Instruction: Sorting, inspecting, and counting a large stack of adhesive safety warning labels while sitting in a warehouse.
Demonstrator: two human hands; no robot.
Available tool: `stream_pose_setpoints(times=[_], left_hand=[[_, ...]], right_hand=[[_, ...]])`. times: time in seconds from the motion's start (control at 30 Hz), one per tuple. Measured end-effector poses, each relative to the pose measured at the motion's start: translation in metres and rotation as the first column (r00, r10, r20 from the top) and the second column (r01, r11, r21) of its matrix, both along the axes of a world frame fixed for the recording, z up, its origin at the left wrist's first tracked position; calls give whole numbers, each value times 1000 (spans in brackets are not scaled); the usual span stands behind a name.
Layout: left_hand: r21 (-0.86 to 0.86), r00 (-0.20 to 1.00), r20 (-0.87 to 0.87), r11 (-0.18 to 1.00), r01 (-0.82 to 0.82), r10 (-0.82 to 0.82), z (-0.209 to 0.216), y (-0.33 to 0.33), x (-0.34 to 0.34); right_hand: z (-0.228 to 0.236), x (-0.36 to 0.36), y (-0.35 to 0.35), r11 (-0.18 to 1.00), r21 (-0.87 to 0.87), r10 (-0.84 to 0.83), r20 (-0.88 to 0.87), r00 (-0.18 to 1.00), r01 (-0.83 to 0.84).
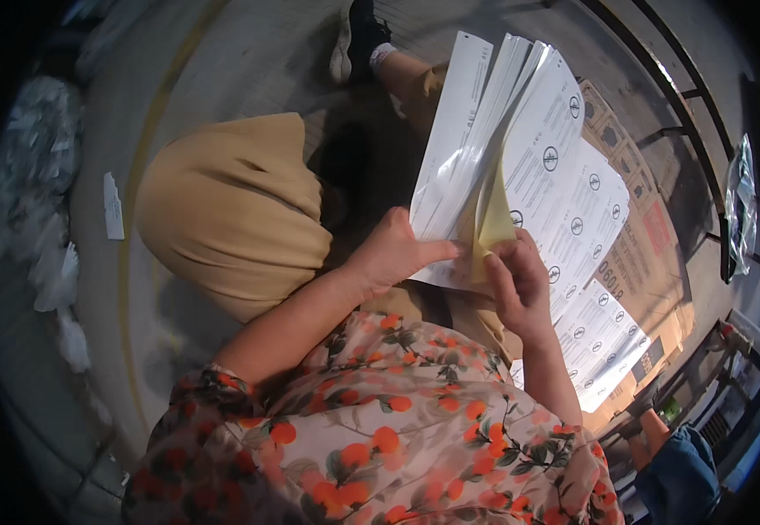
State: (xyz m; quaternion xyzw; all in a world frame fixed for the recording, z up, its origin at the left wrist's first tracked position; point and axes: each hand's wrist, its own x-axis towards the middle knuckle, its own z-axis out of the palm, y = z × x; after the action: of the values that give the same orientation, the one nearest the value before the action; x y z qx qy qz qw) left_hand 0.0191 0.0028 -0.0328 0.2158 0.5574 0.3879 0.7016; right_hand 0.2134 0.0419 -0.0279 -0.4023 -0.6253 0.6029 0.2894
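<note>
In front of my lap lies a fanned stack of glossy white printed sheets [450,157], marked with small text and round symbols. My left hand [393,254] grips its near left edge, with the thumb across the top and the other fingers hidden underneath. At the stack's near edge, my right hand [520,280] is closed in a pinch at the lower corner of a sheet with a yellowish underside [496,214]. This sheet curls up and to the right, away from the strip of sheets on the left.
A flattened brown cardboard box [651,236] lies under the sheets at the right, with more printed sheets [603,337] on it. A dark metal frame [677,96] stands beyond. Clear plastic bags [43,175] lie far left, near a yellow floor line [126,289]. Another person's blue garment [682,472] shows lower right.
</note>
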Motion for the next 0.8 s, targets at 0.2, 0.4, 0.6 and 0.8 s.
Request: stream_pose_setpoints(times=[0.2, 0.4, 0.6, 0.8], left_hand=[[-75, 993, -101, 994, -76, 68, -3, 13, 23], [-7, 951, -161, 964, -267, 262, -3, -2, 21], [86, 973, -106, 976, -199, 207, 10, 3, 31], [88, 971, -149, 981, -175, 187, 0, 3, 29]], right_hand=[[10, 6, 2, 952, 303, -75, 104, 992, 40], [57, 71, 22, 715, 225, -668, -60, 742, 662], [139, 344, 37, 521, 663, -737, 32, 676, 537], [321, 521, -41, 370, 685, -896, 85, 436, 628]])
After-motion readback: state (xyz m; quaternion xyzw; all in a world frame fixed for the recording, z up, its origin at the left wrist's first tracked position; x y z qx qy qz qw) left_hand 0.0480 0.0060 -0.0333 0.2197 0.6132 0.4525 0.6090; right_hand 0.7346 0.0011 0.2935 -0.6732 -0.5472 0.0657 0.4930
